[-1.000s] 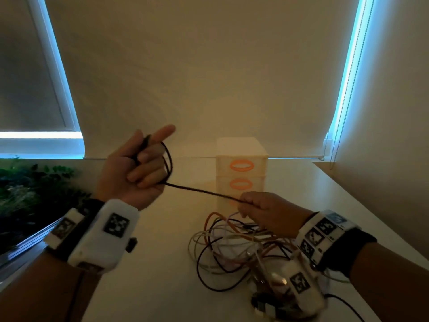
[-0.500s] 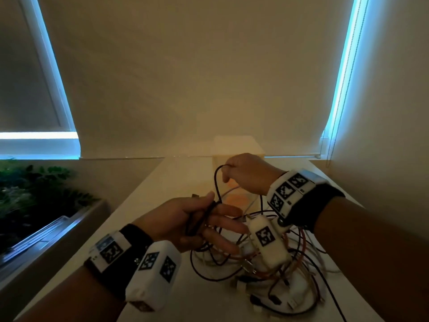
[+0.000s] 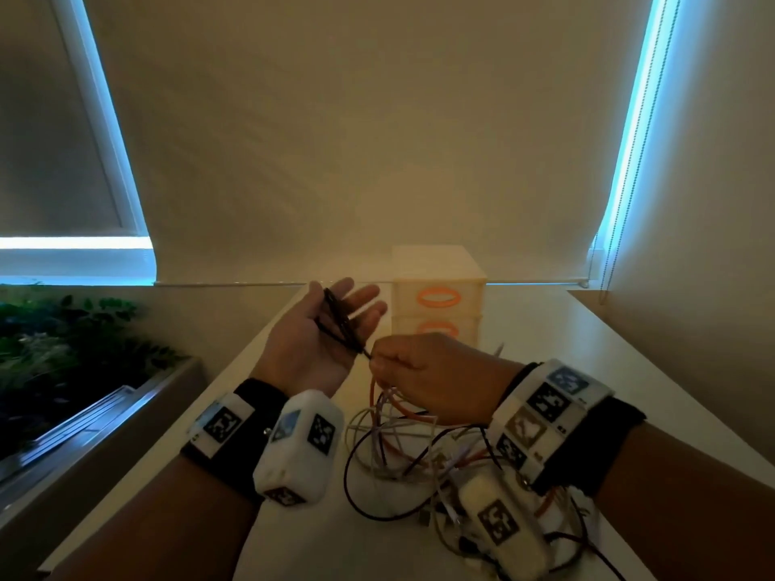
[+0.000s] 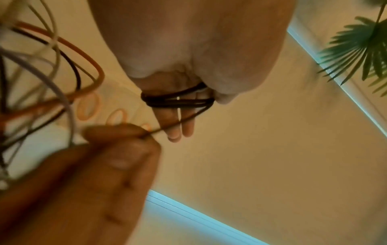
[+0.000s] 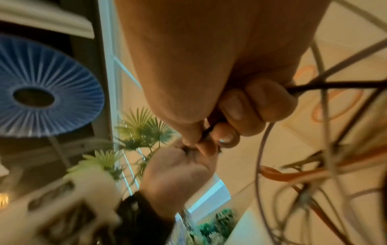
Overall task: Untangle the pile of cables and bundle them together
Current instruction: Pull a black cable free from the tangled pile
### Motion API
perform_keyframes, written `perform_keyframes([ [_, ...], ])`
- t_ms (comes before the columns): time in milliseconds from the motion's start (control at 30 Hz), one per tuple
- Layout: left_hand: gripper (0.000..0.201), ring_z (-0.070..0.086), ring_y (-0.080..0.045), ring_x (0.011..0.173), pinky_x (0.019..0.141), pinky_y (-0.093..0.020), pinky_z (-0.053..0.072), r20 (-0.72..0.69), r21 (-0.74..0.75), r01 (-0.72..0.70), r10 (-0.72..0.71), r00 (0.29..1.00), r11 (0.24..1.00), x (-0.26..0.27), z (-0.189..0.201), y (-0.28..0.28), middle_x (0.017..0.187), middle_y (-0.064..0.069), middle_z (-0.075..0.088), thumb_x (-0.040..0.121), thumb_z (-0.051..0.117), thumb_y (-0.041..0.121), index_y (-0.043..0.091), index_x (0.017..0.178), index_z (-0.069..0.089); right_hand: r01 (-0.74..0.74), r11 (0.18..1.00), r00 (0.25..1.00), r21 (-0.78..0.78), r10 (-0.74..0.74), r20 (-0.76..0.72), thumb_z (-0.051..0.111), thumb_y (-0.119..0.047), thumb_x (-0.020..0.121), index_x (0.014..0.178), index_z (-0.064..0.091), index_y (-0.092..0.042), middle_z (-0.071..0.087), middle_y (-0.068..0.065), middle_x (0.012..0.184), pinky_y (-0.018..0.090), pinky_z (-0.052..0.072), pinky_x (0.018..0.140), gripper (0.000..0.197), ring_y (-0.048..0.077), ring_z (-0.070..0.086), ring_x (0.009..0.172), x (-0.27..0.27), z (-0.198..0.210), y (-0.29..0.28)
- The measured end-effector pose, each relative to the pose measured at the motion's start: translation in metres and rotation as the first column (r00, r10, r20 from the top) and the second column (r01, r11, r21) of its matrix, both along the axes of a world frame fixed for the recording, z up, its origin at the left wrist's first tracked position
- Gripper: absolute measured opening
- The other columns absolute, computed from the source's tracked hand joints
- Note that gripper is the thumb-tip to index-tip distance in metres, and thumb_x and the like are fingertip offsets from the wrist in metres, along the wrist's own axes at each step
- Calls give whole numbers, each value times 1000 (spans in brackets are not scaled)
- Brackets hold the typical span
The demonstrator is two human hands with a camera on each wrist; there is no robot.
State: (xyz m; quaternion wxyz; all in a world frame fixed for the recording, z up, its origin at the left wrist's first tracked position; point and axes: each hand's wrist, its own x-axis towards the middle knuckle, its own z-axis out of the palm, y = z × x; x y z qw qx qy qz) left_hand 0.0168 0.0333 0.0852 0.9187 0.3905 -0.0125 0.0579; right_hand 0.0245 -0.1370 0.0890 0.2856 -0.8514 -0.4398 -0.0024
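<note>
No readable text, brand or number appears; the wrist bands [image 3: 545, 417] carry only black-and-white square marker patterns.

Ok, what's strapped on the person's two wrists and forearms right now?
Each bare forearm carries a black wristband with a white block strip of square black-and-white markers, one tile on the right strip tinted blue. A rounded white camera housing hangs under the left wrist and another under the right, each marked the same way. No sleeves are visible.

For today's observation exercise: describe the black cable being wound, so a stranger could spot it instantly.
Start at the white drawer box with orange ring handles. Just left, the left hand is raised, palm open. The black cable loops around its fingers, unlike the cable pile on the table.
</note>
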Motion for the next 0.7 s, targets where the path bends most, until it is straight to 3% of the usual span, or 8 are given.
perform_keyframes([
  [67,56,77,-30,86,66,-29,63,28,-93,11,-8,1000,996,1,8,2,105,-17,77,109,35,44,0,135,57,-21,999,1000,-30,21,2,42,-29,105,90,57,-12,55,-9,76,14,39,66,27,1,48,68,2,-11,-1],
  [133,57,75,-19,71,56,-21,58,59,-107,65,-59,997,992,-2,13,6,90,-9,77,109,33,45,1,134,59,24,1000,998,-1,-24,-57,41,-31,105,92,60,-13,57,-10,79,12,37,65,29,-2,50,69,11,-20,-7],
  [200,58,63,-7,54,47,-16,48,99,-75,129,-121,988,989,-4,13,11,73,0,69,108,32,46,2,137,56,90,996,990,1,-90,-107,42,-32,104,87,62,-19,57,-11,76,15,38,68,29,-5,51,68,24,-28,-18],
  [267,57,46,-2,43,41,-15,38,158,-39,240,-231,960,970,-4,9,21,65,5,59,109,30,44,1,141,50,186,981,975,-57,-192,-112,43,-33,103,83,60,-20,55,-10,73,22,40,67,29,1,50,67,39,-36,-31],
  [400,58,28,-5,41,38,-20,34,234,73,447,-451,861,891,-8,9,34,63,4,54,112,26,44,0,149,37,331,944,900,-14,-320,-297,41,-31,103,81,55,-15,44,-4,59,29,36,55,31,15,41,53,68,-45,-52],
  [567,61,28,-5,40,38,-19,32,224,175,592,-618,754,786,-11,12,28,65,1,58,112,22,44,-1,149,37,251,958,891,139,-172,-421,39,-26,105,86,56,-10,43,1,56,31,38,52,30,17,41,48,60,-29,-33],
  [700,61,34,-7,38,37,-19,32,165,234,673,-711,684,702,-19,4,9,65,-2,61,111,23,43,-2,143,49,242,961,942,133,-200,-270,42,-39,102,82,59,-20,45,-5,59,30,37,51,32,13,42,49,55,-6,-15],
])
